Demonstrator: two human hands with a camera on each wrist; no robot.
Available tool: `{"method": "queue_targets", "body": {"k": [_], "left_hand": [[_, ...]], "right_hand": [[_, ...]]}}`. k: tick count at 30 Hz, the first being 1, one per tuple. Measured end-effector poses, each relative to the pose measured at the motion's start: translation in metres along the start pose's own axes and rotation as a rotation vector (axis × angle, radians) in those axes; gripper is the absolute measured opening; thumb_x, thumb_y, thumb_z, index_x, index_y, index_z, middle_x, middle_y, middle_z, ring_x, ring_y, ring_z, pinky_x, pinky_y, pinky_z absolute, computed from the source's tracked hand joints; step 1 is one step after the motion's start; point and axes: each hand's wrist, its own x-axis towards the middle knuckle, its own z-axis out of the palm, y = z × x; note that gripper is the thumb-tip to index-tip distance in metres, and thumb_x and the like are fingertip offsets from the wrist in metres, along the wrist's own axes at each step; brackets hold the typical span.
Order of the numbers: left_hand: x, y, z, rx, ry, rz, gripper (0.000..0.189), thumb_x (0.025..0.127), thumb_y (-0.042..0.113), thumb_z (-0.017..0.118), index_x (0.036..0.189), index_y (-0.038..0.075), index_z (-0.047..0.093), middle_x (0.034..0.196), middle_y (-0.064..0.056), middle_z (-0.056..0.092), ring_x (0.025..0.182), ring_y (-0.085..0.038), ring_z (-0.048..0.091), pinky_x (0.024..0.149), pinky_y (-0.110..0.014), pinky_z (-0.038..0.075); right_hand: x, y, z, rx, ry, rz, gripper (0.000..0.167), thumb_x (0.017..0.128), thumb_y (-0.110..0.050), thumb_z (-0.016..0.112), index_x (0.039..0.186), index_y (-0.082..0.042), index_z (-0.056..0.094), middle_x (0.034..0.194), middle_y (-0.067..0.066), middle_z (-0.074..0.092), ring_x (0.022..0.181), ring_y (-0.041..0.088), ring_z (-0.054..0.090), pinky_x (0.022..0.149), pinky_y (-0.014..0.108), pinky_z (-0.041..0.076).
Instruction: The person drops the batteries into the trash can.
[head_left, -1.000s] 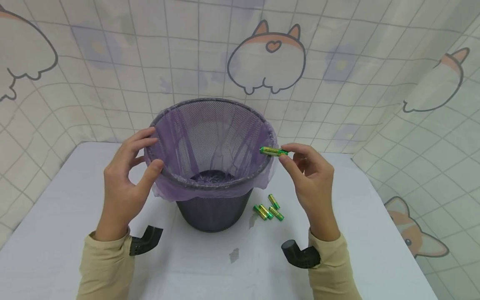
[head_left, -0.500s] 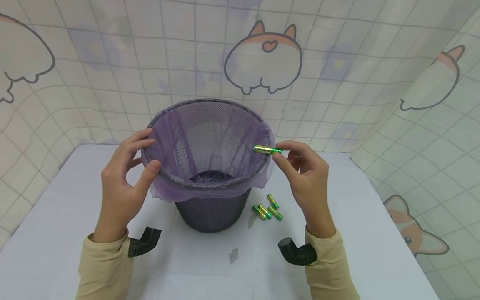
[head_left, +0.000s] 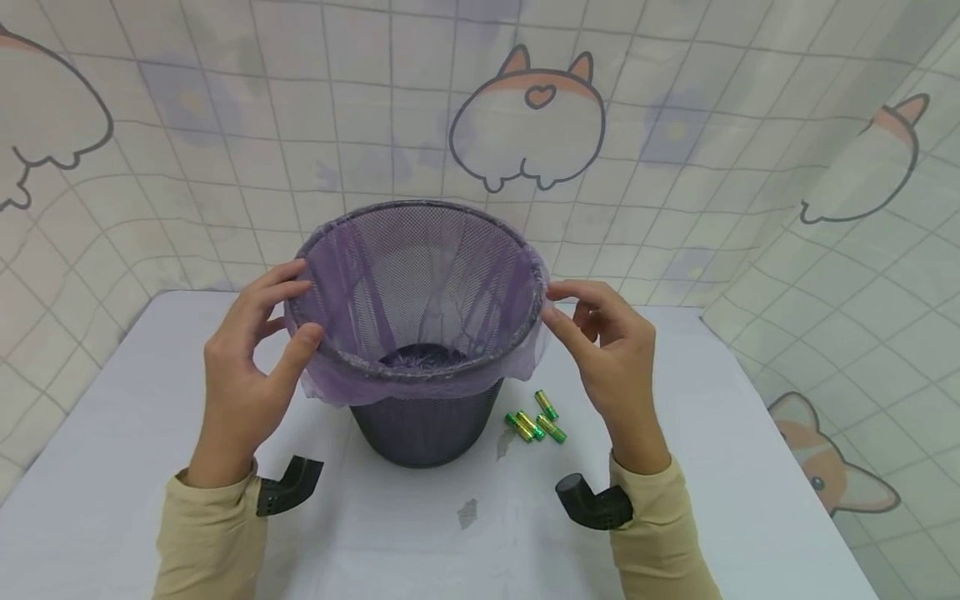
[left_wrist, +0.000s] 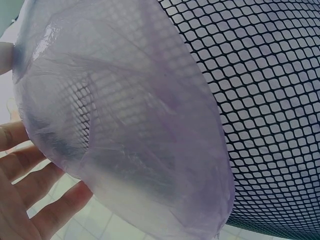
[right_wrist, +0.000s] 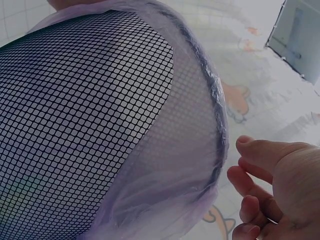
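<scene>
A black mesh wastebasket stands upright, lined with a thin purple plastic bag folded over its rim. My left hand holds the rim on the left side, thumb toward the front and fingers spread farther back. Just off the right side of the rim is my right hand, its thumb and forefinger apart with nothing between them. In the right wrist view the right hand is clear of the bag's edge. Several green and gold batteries lie on the table right of the basket. No battery can be made out inside it.
The basket stands on a white-covered table with small grey patches. Behind and to the right hangs a tiled-pattern curtain with cartoon corgis. Each wrist wears a black camera mount.
My right hand moved slightly left to the rim with a battery, then let go of it over the basket; the battery is out of sight. The left hand stays on the rim.
</scene>
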Motion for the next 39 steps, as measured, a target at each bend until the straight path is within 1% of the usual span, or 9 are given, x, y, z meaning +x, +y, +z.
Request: {"method": "queue_targets", "body": {"k": [2,10,15,21,29,36,39], "left_hand": [[0.000,0.000,0.000,-0.002,0.000,0.001,0.037,0.088,0.012,0.066,0.122,0.001,0.062,0.138,-0.009,0.057,0.130,-0.016,0.051,0.092,-0.010,0.046],[0.000,0.002,-0.001,0.011,-0.006,0.002,0.036,0.090,0.018,0.066,0.123,0.003,0.063,0.138,-0.006,0.058,0.129,-0.017,0.052,0.092,-0.011,0.046],[-0.001,0.002,-0.001,0.009,-0.007,0.003,0.037,0.090,0.018,0.066,0.123,0.003,0.063,0.138,-0.005,0.058,0.129,-0.019,0.052,0.093,-0.011,0.046],[0.000,0.002,-0.001,-0.007,-0.004,0.005,0.037,0.090,0.019,0.066,0.123,0.002,0.063,0.138,-0.006,0.058,0.129,-0.020,0.052,0.092,-0.012,0.047],[0.001,0.003,-0.002,-0.019,-0.004,-0.001,0.037,0.089,0.017,0.066,0.122,0.002,0.063,0.138,-0.006,0.058,0.129,-0.020,0.052,0.092,-0.012,0.047],[0.002,0.001,-0.001,-0.019,-0.004,0.006,0.037,0.090,0.019,0.066,0.123,0.002,0.063,0.138,-0.005,0.058,0.129,-0.020,0.052,0.091,-0.012,0.047],[0.000,0.000,-0.001,-0.012,-0.002,0.004,0.037,0.090,0.019,0.066,0.122,0.003,0.063,0.138,-0.005,0.058,0.128,-0.019,0.053,0.091,-0.012,0.047]], "right_hand": [[-0.001,0.000,0.000,-0.006,0.002,0.003,0.025,0.083,0.000,0.071,0.108,-0.003,0.070,0.099,0.004,0.070,0.069,0.010,0.045,0.056,0.019,0.035],[-0.005,0.004,-0.003,-0.034,0.003,0.021,0.027,0.083,0.001,0.071,0.110,-0.004,0.070,0.100,0.011,0.070,0.068,0.010,0.044,0.055,0.019,0.033],[-0.007,0.006,-0.005,-0.059,0.005,0.037,0.028,0.083,0.000,0.071,0.110,-0.005,0.070,0.101,0.011,0.070,0.068,0.010,0.044,0.055,0.019,0.032],[-0.010,0.009,-0.008,-0.049,0.015,0.057,0.027,0.083,0.001,0.072,0.109,-0.005,0.070,0.100,0.008,0.070,0.068,0.010,0.044,0.055,0.019,0.032],[-0.015,0.011,-0.009,-0.066,0.006,0.077,0.028,0.083,0.001,0.071,0.110,-0.005,0.070,0.099,0.012,0.070,0.069,0.010,0.045,0.055,0.019,0.033],[-0.017,0.015,-0.010,-0.083,-0.003,0.096,0.026,0.084,-0.001,0.071,0.110,-0.005,0.070,0.097,0.012,0.070,0.070,0.010,0.045,0.056,0.019,0.034],[-0.019,0.018,-0.010,-0.088,-0.007,0.123,0.025,0.084,-0.003,0.071,0.109,-0.004,0.070,0.097,0.012,0.070,0.071,0.010,0.046,0.055,0.019,0.035]]}}
